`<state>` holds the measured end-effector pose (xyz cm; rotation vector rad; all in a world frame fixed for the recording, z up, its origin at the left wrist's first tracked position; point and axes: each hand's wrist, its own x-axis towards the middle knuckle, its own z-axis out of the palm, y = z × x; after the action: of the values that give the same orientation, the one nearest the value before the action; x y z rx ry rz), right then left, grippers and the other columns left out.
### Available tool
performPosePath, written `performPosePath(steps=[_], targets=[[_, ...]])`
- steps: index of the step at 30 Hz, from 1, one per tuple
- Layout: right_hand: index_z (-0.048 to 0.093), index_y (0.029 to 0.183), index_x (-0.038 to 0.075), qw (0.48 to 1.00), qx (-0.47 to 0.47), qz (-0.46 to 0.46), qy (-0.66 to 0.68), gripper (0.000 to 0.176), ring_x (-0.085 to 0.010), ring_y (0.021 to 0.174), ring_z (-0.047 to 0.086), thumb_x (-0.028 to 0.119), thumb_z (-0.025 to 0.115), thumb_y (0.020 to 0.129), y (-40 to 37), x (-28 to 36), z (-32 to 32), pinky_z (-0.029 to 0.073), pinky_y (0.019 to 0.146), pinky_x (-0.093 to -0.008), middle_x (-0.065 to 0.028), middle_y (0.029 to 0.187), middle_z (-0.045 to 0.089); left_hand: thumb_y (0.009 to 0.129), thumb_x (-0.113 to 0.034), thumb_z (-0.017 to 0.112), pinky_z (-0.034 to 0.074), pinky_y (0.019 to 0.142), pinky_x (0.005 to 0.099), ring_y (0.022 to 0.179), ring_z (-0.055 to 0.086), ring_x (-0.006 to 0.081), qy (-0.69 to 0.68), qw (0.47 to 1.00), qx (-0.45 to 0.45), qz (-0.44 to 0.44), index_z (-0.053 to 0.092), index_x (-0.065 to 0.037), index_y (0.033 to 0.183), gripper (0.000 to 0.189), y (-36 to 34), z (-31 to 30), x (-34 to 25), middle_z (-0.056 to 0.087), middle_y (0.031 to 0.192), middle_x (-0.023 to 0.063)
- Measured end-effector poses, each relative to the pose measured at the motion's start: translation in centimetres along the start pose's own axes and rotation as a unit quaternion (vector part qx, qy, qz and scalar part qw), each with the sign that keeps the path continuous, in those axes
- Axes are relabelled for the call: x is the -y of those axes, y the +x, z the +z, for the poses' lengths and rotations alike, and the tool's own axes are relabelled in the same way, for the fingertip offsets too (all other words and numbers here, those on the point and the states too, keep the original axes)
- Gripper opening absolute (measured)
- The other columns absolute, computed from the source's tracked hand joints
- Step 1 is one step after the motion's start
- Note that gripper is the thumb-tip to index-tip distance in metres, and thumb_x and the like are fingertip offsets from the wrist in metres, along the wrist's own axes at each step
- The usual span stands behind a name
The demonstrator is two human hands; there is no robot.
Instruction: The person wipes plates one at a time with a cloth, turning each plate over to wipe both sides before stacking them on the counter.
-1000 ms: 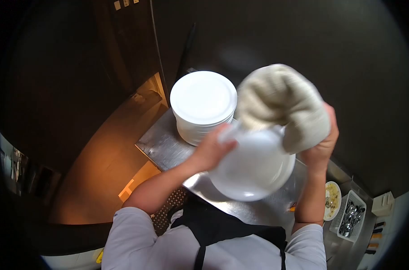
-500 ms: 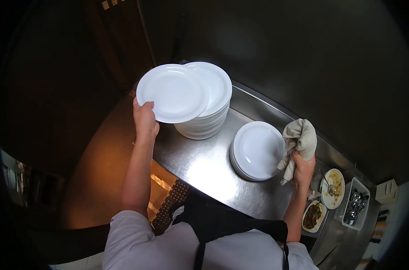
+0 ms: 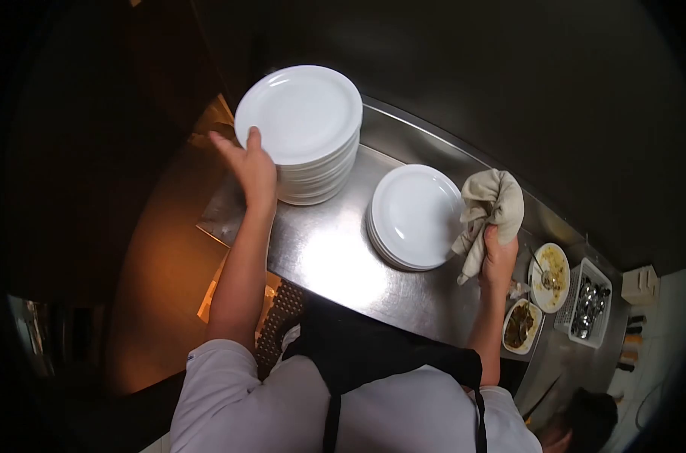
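A tall stack of white plates (image 3: 301, 113) stands on the steel counter, its top plate lined up with those below. My left hand (image 3: 252, 166) is at the near left edge of that stack, fingers spread, thumb at the top plate's rim. To the right stands a shorter stack of white plates (image 3: 416, 215). A crumpled beige cloth (image 3: 501, 198) is gripped in my right hand (image 3: 499, 257), just right of the shorter stack. Part of the cloth hangs down beside those plates.
On the steel counter (image 3: 335, 257), further right, are a bowl of food with a spoon (image 3: 549, 278), a smaller dish of dark food (image 3: 522, 326) and a white basket of cutlery (image 3: 590, 302). A dark wall (image 3: 509, 83) rises behind. Another person's head (image 3: 592, 419) shows at lower right.
The plate in my left hand has come down squarely onto the tall stack, and the fingers have spread off it. My right hand still holds the cloth. The view has shifted slightly.
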<state>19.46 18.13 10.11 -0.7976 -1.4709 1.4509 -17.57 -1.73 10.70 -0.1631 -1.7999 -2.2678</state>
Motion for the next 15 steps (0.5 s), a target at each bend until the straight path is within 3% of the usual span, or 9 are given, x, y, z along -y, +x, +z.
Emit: performPosePath(steps=[2,4,6,7,8,9,11,13,15], targets=[[0.057,0.123,-0.002,0.992,-0.002,-0.026,-0.12,0.042,-0.0146,0.1,0.059,0.017,0.074,0.089,0.3,1.0,0.3,0.047,0.089,-0.0292,-0.0079,0.115,0.063,0.092,-0.007,0.06,0.031,0.113,0.04,0.134,0.042,0.0301,0.104,0.97,0.002,0.217,0.031,0.004,0.145,0.061,-3.9,-1.2,-3.4,0.041,0.143,0.024],[0.059,0.122,-0.002,0.967,-0.025,-0.005,-0.252,0.048,-0.0221,0.111,0.06,0.018,0.077,0.083,1.2,1.0,1.3,0.045,0.096,-0.0335,-0.0174,0.122,0.062,0.089,-0.007,0.067,0.034,0.109,0.0425,0.13,0.045,0.0303,0.066,0.95,0.216,0.214,0.036,0.003,0.142,0.062,-8.1,-3.5,-1.8,0.047,0.139,0.0213],[0.06,0.124,-0.001,0.895,-0.035,-0.121,-0.428,0.055,-0.0345,0.124,0.055,0.021,0.08,0.078,2.9,-2.5,1.7,0.042,0.104,-0.0427,-0.025,0.131,0.057,0.078,-0.016,0.081,0.039,0.104,0.0436,0.123,0.05,0.0338,0.129,0.891,0.386,0.199,0.05,0.0,0.132,0.064,-13.9,-4.5,0.5,0.055,0.129,0.0179],[0.056,0.13,-0.002,0.831,0.03,-0.146,-0.535,0.065,-0.0418,0.136,0.041,0.029,0.078,0.077,3.9,-4.2,2.3,0.029,0.114,-0.0501,-0.0273,0.143,0.047,0.076,-0.024,0.083,0.04,0.102,0.0444,0.122,0.051,0.0348,0.156,0.849,0.454,0.221,0.059,-0.004,0.123,0.057,-16.4,-4.6,1.2,0.055,0.127,0.0174],[0.047,0.138,-0.005,0.783,0.09,-0.1,-0.607,0.073,-0.0409,0.143,0.03,0.035,0.072,0.083,4.6,-7.1,3.1,0.017,0.119,-0.0507,-0.0258,0.15,0.038,0.076,-0.026,0.082,0.04,0.101,0.045,0.122,0.052,0.0343,0.165,0.821,0.484,0.252,0.063,-0.005,0.118,0.051,-18.2,-4.6,2.0,0.057,0.126,0.0155],[0.041,0.142,-0.006,0.783,0.115,-0.126,-0.598,0.075,-0.0397,0.145,0.026,0.036,0.068,0.086,4.7,-8.8,4.9,0.014,0.119,-0.0505,-0.0261,0.153,0.034,0.076,-0.028,0.081,0.04,0.1,0.0457,0.121,0.052,0.0339,0.174,0.792,0.513,0.281,0.067,-0.007,0.112,0.044,-19.5,-4.4,2.8,0.058,0.124,0.0137],[0.031,0.149,-0.005,0.787,0.187,-0.153,-0.568,0.076,-0.0371,0.148,0.022,0.033,0.062,0.091,4.5,-9.8,8.8,0.01,0.121,-0.0494,-0.0259,0.156,0.029,0.074,-0.024,0.081,0.038,0.101,0.046,0.117,0.056,0.0301,0.168,0.803,0.492,0.293,0.071,-0.01,0.102,0.033,-21.0,-3.7,5.2,0.063,0.116,0.0096],[0.035,0.147,-0.006,0.826,0.225,-0.135,-0.5,0.071,-0.0382,0.145,0.03,0.031,0.062,0.092,2.5,-8.5,12.2,0.016,0.121,-0.0472,-0.0252,0.153,0.035,0.073,-0.023,0.081,0.038,0.1,0.0457,0.114,0.058,0.0263,0.16,0.81,0.473,0.307,0.073,-0.011,0.095,0.026,-21.2,-3.1,6.0,0.066,0.108,0.0056],[0.039,0.144,-0.004,0.826,0.303,-0.203,-0.43,0.068,-0.0375,0.142,0.035,0.029,0.065,0.091,1.1,-8.7,11.9,0.021,0.12,-0.0463,-0.0248,0.149,0.041,0.073,-0.023,0.08,0.038,0.097,0.0447,0.109,0.06,0.0226,0.151,0.815,0.457,0.323,0.074,-0.012,0.091,0.023,-20.5,-2.6,6.5,0.067,0.101,0.0016]])
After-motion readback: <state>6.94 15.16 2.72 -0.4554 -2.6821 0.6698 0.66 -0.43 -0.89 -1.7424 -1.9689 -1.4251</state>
